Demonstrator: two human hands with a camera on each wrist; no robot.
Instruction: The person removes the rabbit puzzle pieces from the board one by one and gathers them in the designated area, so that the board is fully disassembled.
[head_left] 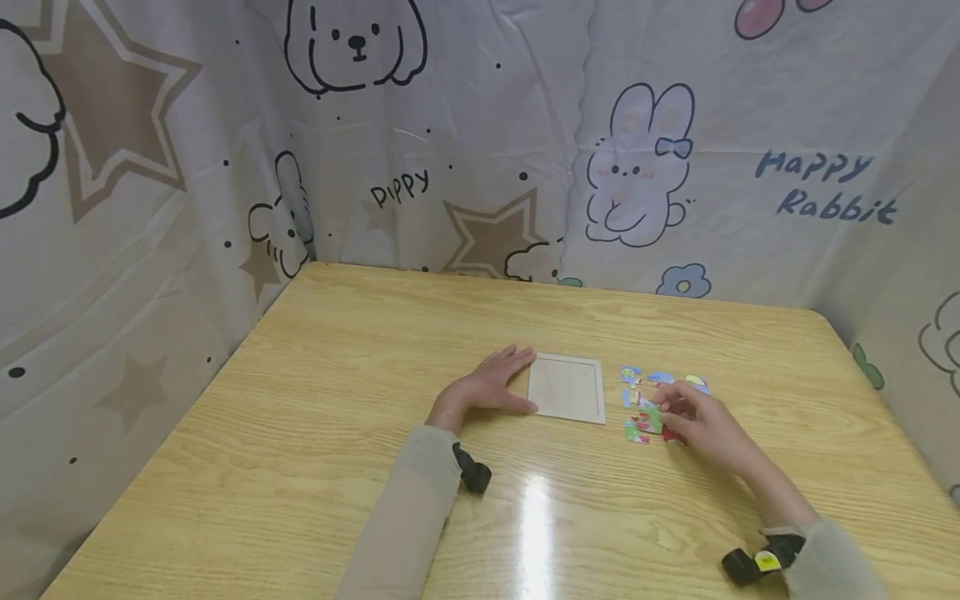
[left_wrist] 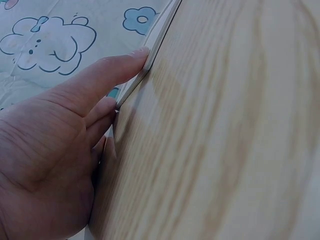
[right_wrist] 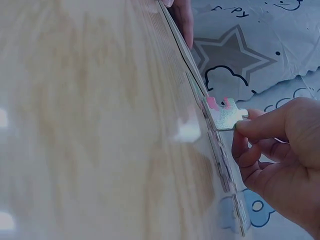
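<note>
A pale, square wooden puzzle tray [head_left: 602,393] with a raised rim lies flat on the table, its inside bare. My left hand [head_left: 491,385] is at its left edge, fingers stretched toward the far corner and thumb at the near one. In the left wrist view the thumb [left_wrist: 120,67] lies against the tray's edge. My right hand [head_left: 705,423] pinches a jigsaw piece [right_wrist: 227,117], green with some red, between thumb and fingertips. The piece is raised at a tilt over other colourful jigsaw pieces [head_left: 636,433], some of them hidden behind the hand.
The loose pieces lie in rough rows to the right of the tray on the wood-grain table [head_left: 337,375]. A printed curtain [head_left: 480,125] hangs along the far side and both flanks. Black wrist cameras [head_left: 472,471] sit on both sleeves.
</note>
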